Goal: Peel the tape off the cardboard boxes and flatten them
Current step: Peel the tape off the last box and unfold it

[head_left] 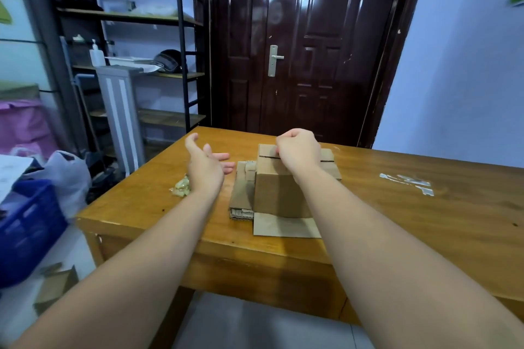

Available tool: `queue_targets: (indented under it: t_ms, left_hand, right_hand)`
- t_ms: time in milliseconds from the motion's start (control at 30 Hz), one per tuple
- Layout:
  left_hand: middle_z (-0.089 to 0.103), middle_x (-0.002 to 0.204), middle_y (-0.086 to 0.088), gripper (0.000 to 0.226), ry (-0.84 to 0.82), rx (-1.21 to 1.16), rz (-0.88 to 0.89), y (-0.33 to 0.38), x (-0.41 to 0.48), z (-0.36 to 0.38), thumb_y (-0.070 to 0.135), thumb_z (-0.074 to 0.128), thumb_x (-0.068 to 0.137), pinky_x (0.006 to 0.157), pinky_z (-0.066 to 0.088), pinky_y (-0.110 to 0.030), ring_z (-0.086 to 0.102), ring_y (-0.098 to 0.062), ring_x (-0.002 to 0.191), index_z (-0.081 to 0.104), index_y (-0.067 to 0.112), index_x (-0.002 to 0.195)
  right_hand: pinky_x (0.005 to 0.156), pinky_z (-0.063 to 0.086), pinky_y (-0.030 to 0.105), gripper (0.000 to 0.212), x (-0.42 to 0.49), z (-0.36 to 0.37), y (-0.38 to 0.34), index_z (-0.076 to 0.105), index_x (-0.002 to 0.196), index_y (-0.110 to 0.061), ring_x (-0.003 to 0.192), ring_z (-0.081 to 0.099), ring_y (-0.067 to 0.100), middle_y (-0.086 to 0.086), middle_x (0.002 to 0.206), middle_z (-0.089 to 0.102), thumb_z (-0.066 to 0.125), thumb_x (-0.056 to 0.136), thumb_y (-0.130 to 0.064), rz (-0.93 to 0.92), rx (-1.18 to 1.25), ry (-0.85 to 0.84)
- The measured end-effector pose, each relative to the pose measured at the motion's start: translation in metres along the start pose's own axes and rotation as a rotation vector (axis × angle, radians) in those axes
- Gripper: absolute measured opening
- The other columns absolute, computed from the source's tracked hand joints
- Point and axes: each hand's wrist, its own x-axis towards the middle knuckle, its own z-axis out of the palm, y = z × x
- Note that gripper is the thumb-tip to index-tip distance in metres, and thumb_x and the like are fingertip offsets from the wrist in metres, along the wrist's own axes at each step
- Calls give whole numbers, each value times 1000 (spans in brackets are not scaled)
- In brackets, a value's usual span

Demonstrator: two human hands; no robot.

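Left hand (205, 168) fingers spread, right hand (297, 150) curled atop box (279, 195), hold hidden, tape wad (181, 189) beside.

Plain brown cardboard box (280, 193) on an amber wood-grain table (397, 221), glossy maroon door (312, 37), blue crate (25, 229)

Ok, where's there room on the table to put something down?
The table is bare on the right, from the box to the stuck tape strips, and in front of them. The front left corner, before the tape wad, too. The middle is crowded: box, flat cardboard, left hand, right hand.
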Motion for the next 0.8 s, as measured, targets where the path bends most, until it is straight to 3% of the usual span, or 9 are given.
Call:
queue_targets:
  t_ms: [67,200,300,367,433,500,600,700,800]
  left_hand:
    - [65,75,-6,36,-1,112,84,1,-3,0,33,27,104,52,49,-27,61,-19,59,38,17,133]
    - [62,87,-4,52,10,423,140,-3,2,1,48,20,101,71,43,-33,57,-22,81,59,13,97]
    - [49,123,-11,28,-72,546,62,-2,8,3,23,34,102,73,42,-33,54,-21,87,51,13,123]
    - [42,134,-10,48,-131,528,36,-4,10,3,4,38,98,79,48,-34,56,-23,96,33,15,144]
    - [57,122,-8,47,-135,473,63,-8,11,1,11,43,99,78,53,-36,61,-22,95,31,16,145]
    - [67,97,-5,26,-97,479,122,-12,12,-2,31,48,98,66,53,-33,65,-17,79,53,14,117]
    - [66,76,-4,41,-63,625,229,-17,18,-12,47,44,96,58,43,-28,64,-18,72,59,13,81]
    - [56,108,-6,30,25,617,249,-24,31,-20,36,48,98,80,40,-26,55,-24,103,67,15,105]
    - [47,123,-8,29,65,602,192,-30,43,-30,23,48,99,94,46,-33,52,-27,111,63,11,121]
  right_hand:
    - [70,47,29,23,1,3,-2,71,89,-17,88,61,22,0,88,70,49,83,-13,20,-36,30]
    - [66,45,27,20,-2,12,-3,67,92,-18,83,58,21,1,91,67,48,88,-17,-19,-181,82]
    - [68,50,30,16,-7,19,-1,64,95,-20,84,58,20,0,98,63,49,90,-21,-92,-294,112]
    - [67,48,31,18,-13,24,1,63,100,-21,85,56,20,0,103,57,47,92,-24,-178,-432,108]
    - [67,48,31,22,-17,28,3,63,106,-21,90,56,21,1,105,56,44,96,-29,-277,-534,131]
    - [70,51,34,26,-18,30,4,63,108,-20,93,56,21,3,106,57,43,97,-32,-318,-563,151]
    - [73,54,37,27,-17,31,5,62,110,-20,95,56,21,3,107,57,42,98,-33,-335,-589,151]
    - [71,53,35,27,-18,31,5,62,110,-20,95,55,20,3,106,57,41,98,-32,-354,-603,159]
    - [70,52,33,27,-18,31,5,62,110,-20,95,55,20,3,107,57,41,98,-32,-360,-608,154]
